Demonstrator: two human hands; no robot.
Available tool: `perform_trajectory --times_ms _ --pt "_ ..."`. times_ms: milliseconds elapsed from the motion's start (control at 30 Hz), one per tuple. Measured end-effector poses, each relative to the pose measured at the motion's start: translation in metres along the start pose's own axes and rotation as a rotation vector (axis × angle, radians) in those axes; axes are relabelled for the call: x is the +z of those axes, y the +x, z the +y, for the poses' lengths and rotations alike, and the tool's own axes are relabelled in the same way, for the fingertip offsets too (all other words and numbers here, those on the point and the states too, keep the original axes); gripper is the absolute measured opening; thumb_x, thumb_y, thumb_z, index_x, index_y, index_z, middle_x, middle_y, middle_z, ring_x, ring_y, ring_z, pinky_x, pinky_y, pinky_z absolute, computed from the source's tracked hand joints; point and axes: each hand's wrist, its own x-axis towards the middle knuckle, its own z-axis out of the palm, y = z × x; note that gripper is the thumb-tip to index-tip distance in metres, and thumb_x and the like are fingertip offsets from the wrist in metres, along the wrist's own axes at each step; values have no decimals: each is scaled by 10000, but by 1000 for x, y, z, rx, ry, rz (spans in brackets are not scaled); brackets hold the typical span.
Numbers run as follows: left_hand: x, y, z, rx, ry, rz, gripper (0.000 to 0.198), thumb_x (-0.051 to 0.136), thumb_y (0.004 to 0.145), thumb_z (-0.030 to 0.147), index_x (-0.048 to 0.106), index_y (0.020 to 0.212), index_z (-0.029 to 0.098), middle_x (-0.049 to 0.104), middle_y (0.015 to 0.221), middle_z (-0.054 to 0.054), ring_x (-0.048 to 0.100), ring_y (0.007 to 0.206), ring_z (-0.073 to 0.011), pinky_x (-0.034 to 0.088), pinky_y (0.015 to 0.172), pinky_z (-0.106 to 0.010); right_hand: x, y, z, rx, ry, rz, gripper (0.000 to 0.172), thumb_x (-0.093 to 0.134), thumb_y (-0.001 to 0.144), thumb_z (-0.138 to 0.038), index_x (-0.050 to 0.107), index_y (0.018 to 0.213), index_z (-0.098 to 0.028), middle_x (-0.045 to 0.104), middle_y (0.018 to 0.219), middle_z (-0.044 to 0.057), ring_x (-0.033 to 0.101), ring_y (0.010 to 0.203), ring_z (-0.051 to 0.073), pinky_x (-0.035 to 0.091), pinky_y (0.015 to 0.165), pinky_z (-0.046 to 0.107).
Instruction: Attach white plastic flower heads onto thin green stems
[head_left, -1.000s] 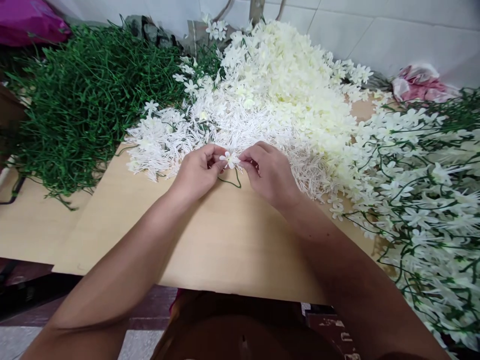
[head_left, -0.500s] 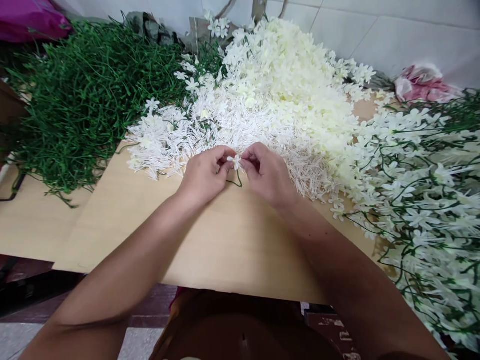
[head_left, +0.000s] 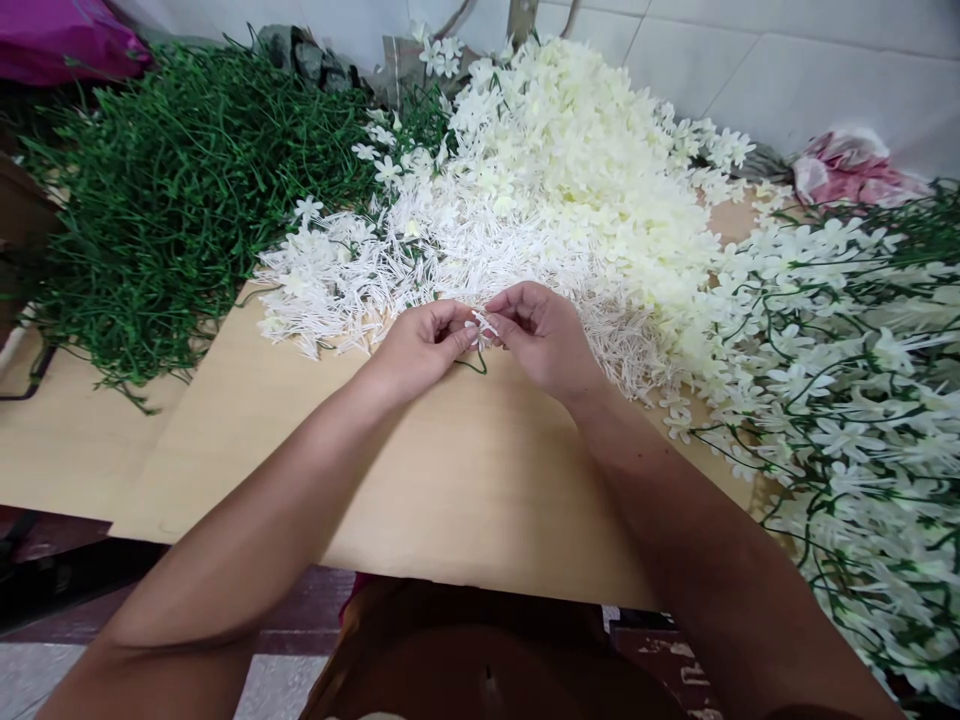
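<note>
A small white artificial flower [head_left: 482,330] is pinched between my two hands above the board. My left hand [head_left: 424,343] is closed, thumb and forefinger on the flower's left side. From the right, my right hand [head_left: 541,335] grips it with thumb and fingertips. A green stem [head_left: 474,368] curves down below the blossom and runs toward my left hand. Just beyond my fingers lies a heap of thin white stamen-like pieces [head_left: 480,255]. Behind it rises a mound of loose cream-white petals [head_left: 585,130].
Green plastic stems [head_left: 195,170] are heaped at the left. Finished-looking white flowers on stems [head_left: 862,430] pile up at the right. The wooden board [head_left: 450,490] ends near my lap. A tiled wall [head_left: 825,75] stands behind, with a pink-and-white bag [head_left: 855,170] against it.
The flower has tilted and shifted slightly right between my fingers. My right hand has moved a little, its fingers coming over the blossom's top. Both hands keep their hold.
</note>
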Motion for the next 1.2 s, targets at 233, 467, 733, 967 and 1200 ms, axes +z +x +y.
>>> perform_trajectory --times_ms 233,467,733,967,1200 --pt "1 1 -2 -30 -36 42 167 665 728 287 648 826 153 606 665 -1 548 632 -122 468 641 -273 -1 0 6 -114 -199 98 44 564 806 -186 541 842 -195 591 689 -32 530 597 95 451 596 264" --pt "0 0 2 -91 -149 78 182 709 708 257 650 843 149 620 659 5 569 630 -115 483 654 -269 -13 0 5 -322 -445 291 48 561 840 -236 570 863 -195 598 929 74 568 903 188 498 705 317" --pt "-6 0 4 -57 -210 111 171 708 701 229 635 833 150 638 735 -3 558 627 -96 479 660 -260 -5 -8 -4 -294 -463 -54 125 650 777 -229 579 866 -179 613 826 19 556 722 129 469 680 282" --pt "-8 -1 2 -42 -191 82 171 703 719 237 645 861 162 637 735 -1 570 647 -106 488 680 -272 -4 -7 0 -312 -526 1 74 545 826 -145 609 836 -180 633 819 33 559 722 139 451 677 281" --pt "-7 1 -4 15 10 110 199 684 736 276 663 901 165 587 663 7 513 606 -105 420 578 -235 -5 -8 -7 -406 -703 24 177 479 873 -163 631 784 -180 621 809 63 551 752 175 447 694 313"
